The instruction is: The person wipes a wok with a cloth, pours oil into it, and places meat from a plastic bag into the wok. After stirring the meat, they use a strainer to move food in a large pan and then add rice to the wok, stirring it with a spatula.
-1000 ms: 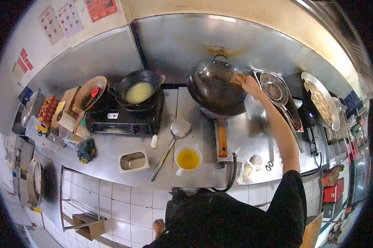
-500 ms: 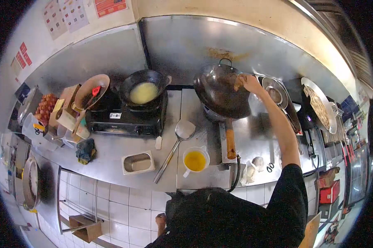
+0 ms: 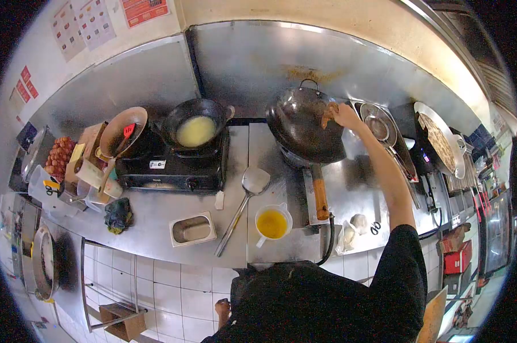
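Right hand (image 3: 345, 116): reached out to the far right rim of the large wok (image 3: 304, 128), fingers closed around a small brown piece (image 3: 329, 111) (pad, cloth or food, too small to tell). The piece sits against the inside of the rim. Left hand: does not show.

Wok: tilted on its burner at the back of the table (image 3: 155, 211), wooden handle (image 3: 321, 197) pointing toward the person. Inside is dark and looks bare; no liquid or food can be made out.

Judgement on progress: the work on the wok is under way at the upper right rim only. Nothing shows how much of the bowl has been covered, so most of it may be left.

Untouched nearby: ladle (image 3: 252, 182) lying on the table, jug of yellow liquid (image 3: 272, 223) just beside the handle, smaller wok (image 3: 195, 130) with pale liquid on the left stove.
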{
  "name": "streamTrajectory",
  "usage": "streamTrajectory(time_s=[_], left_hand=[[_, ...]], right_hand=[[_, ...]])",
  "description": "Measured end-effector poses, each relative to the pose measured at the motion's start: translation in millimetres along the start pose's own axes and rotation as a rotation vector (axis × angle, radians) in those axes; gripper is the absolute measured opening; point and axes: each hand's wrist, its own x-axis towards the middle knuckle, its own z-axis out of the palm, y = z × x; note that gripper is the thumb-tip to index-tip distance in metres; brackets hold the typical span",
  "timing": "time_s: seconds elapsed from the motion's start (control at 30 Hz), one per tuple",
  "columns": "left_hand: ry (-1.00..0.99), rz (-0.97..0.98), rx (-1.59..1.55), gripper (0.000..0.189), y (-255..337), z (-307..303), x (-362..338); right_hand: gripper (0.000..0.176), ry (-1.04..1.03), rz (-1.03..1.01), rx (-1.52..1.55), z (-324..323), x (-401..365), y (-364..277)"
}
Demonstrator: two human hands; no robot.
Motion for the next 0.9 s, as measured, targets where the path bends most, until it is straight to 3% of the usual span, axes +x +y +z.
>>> streamTrajectory(time_s=[0.07,0.17,0.3,0.37,0.47,0.57,0.67,0.8,0.87,0.9], left_hand=[[0.090,0.001,0.265,0.034,-39,11,34],[0.063,0.120,0.264,0.031,-39,12,35],[0.090,0.121,0.223,0.036,-22,14,25],[0.070,0.121,0.232,0.036,-17,13,23],[0.139,0.146,0.197,0.036,-70,37,68],[0.129,0.070,0.266,0.035,-25,20,33],[0.100,0.088,0.198,0.032,-62,33,63],[0.077,0.179,0.207,0.030,-19,17,24],[0.119,0.007,0.186,0.029,-8,16,17],[0.104,0.066,0.169,0.030,-41,25,43]], right_hand=[[0.039,0.000,-0.016,-0.013,4,2,7],[0.038,0.016,-0.053,-0.029,7,1,10],[0.038,0.129,-0.040,-0.062,19,5,20],[0.039,0.083,-0.019,-0.042,19,7,23],[0.039,-0.036,0.020,-0.022,4,5,8],[0.037,-0.083,0.030,-0.047,10,10,18],[0.034,-0.012,0.005,-0.057,14,11,21],[0.028,-0.045,0.021,-0.057,7,10,15],[0.027,-0.047,0.006,-0.033,4,8,12],[0.026,-0.048,-0.008,-0.010,3,7,11]])
